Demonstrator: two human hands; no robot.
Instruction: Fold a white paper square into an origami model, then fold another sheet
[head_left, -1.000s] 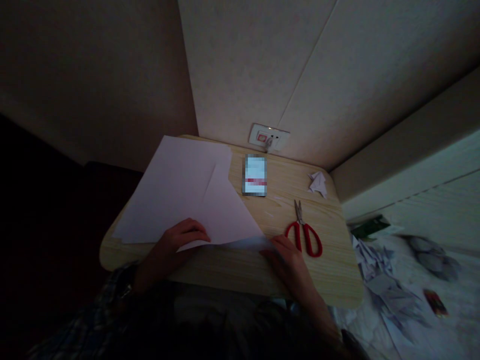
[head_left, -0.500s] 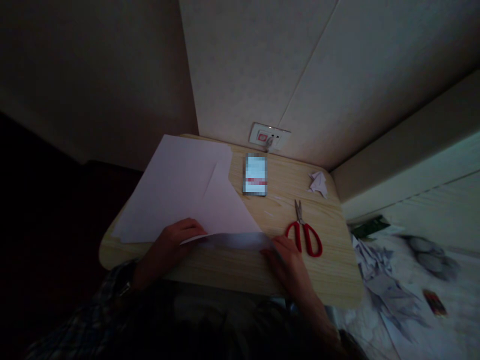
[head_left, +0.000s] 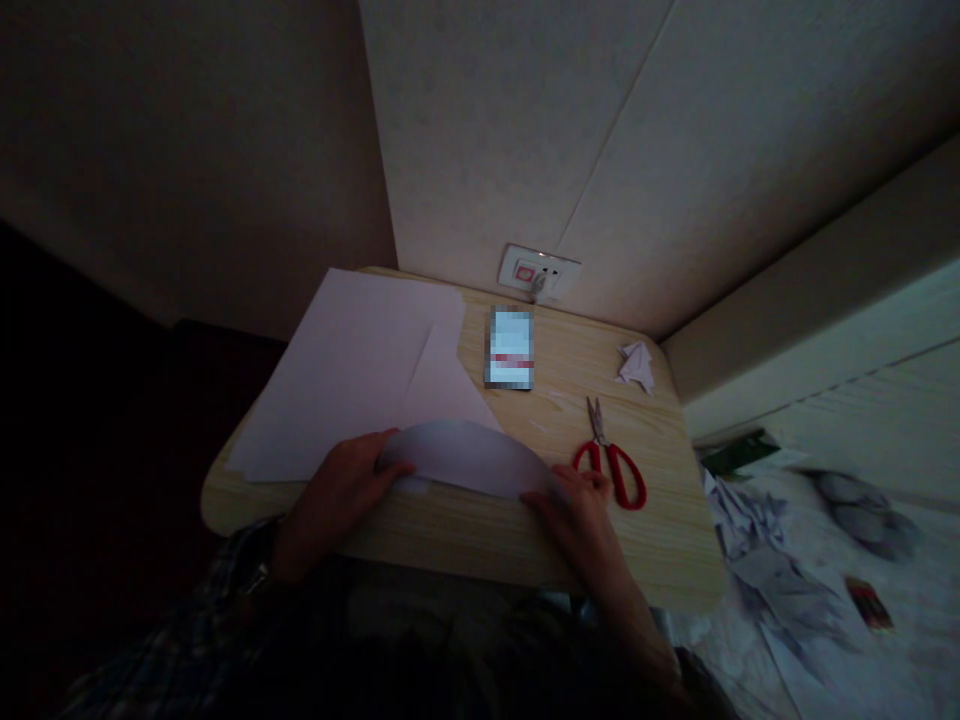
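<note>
A white sheet of paper (head_left: 465, 455) is bent upward along its near edge, its lifted part curving between my two hands. My left hand (head_left: 349, 485) pinches the left end of that part, thumb in front and fingers behind. At the right end, my right hand (head_left: 574, 505) grips the paper close to the scissors. Those red-handled scissors (head_left: 600, 440) lie with blades nearly closed, pointing to the wall; my right fingers overlap the left handle loop. More white paper (head_left: 337, 370) lies flat beneath and behind the bent sheet.
A phone with a lit, blurred screen (head_left: 510, 348) lies near the wall socket (head_left: 538, 272). A small folded paper piece (head_left: 636, 366) sits at the wooden table's (head_left: 652, 560) back right. Right of the table, crumpled papers (head_left: 780, 580) lie on a white surface.
The near edge of the sheet has risen and now arches between my hands. My left fingers have gone from resting on the paper to pinching it; my right hand has barely moved.
</note>
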